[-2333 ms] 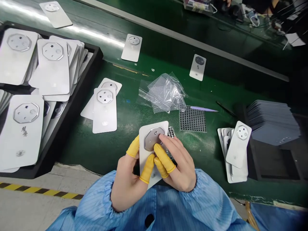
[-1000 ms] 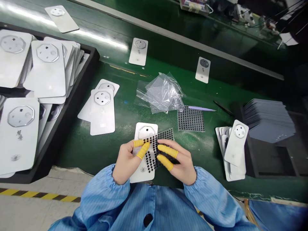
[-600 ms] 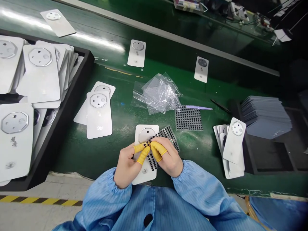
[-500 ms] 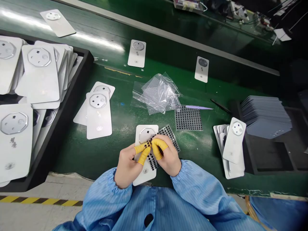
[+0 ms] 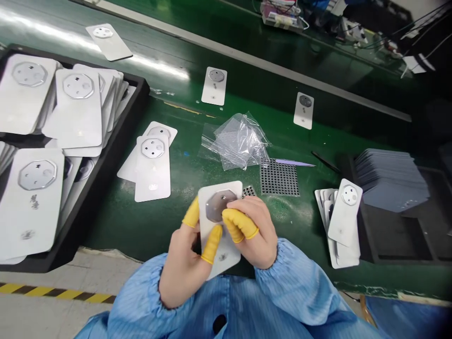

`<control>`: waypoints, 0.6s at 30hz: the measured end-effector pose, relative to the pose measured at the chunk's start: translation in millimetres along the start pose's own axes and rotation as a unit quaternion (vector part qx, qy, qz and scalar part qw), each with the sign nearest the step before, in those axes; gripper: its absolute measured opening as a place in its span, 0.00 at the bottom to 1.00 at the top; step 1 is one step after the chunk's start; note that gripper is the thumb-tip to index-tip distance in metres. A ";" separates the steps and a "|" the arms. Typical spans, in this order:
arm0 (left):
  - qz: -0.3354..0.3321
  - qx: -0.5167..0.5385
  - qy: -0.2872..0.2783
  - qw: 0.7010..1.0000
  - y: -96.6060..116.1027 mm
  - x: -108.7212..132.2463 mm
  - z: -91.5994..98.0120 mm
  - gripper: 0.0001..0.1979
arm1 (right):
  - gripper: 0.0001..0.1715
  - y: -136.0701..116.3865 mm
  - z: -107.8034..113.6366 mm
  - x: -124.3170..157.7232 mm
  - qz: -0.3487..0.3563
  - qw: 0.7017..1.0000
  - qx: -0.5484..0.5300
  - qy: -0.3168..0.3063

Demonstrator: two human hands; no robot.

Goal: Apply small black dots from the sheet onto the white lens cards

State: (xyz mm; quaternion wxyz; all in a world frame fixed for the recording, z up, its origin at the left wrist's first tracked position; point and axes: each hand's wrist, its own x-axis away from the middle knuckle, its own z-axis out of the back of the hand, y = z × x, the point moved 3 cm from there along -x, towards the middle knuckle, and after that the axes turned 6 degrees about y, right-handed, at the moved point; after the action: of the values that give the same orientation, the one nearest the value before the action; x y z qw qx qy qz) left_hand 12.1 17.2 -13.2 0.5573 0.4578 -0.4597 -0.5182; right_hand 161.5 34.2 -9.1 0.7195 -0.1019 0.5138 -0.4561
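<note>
The left hand [image 5: 187, 263] grips a white panel [image 5: 226, 247], thumb on its face, finger at its edge.
The right hand [image 5: 259, 235] bends its fingers together over the octagonal plate [image 5: 215, 207]; whether they pinch anything cannot be told. Two loose panels [image 5: 152, 176] overlap at left. One dotted sheet [image 5: 278, 180] lies exposed; the right hand partly hides a second sheet [image 5: 249, 191]. Clear film [image 5: 238, 141] lies ahead.

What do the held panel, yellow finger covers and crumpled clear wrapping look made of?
Held panel: satin white plastic or coated metal; soft sheen, reflective octagonal inset.
Yellow finger covers: matte rubber, probably latex; snug, creased, rolled rims.
Crumpled clear wrapping: likely glossy plastic film; see-through, sharp highlights.
</note>
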 end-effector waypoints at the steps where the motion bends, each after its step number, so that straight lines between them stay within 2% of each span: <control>1: -0.018 -0.009 -0.010 1.000 1.7 1.9 -4.0 0.28 | 0.19 -3.2 0.3 -1.0 0.014 1.000 0.001 -0.006; 3: -0.046 -0.014 -0.026 0.999 2.9 4.2 -8.5 0.25 | 0.19 -8.0 2.4 -0.2 0.052 0.998 0.022 -0.017; 6: -0.052 -0.009 -0.029 0.998 2.1 4.8 -9.1 0.26 | 0.17 -12.1 7.1 5.4 0.085 0.993 0.066 -0.055; 9: -0.044 -0.023 -0.025 0.998 0.9 4.5 -8.7 0.25 | 0.19 -14.3 10.6 10.0 0.082 0.991 0.072 -0.074; 14: -0.055 -0.092 -0.028 0.994 -3.3 5.8 -8.7 0.13 | 0.22 -14.0 8.9 9.5 0.072 0.993 0.069 -0.070; 18: -0.057 -0.148 -0.028 0.987 -6.5 7.2 -6.4 0.08 | 0.25 -11.8 8.5 6.8 0.060 0.994 0.037 -0.083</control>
State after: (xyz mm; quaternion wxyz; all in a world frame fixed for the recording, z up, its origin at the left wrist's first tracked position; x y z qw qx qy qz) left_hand 17.7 9.9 -20.3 0.5752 0.3809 -0.3670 -0.6240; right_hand 162.4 19.6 -2.4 0.7892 -0.0817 0.4400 -0.4207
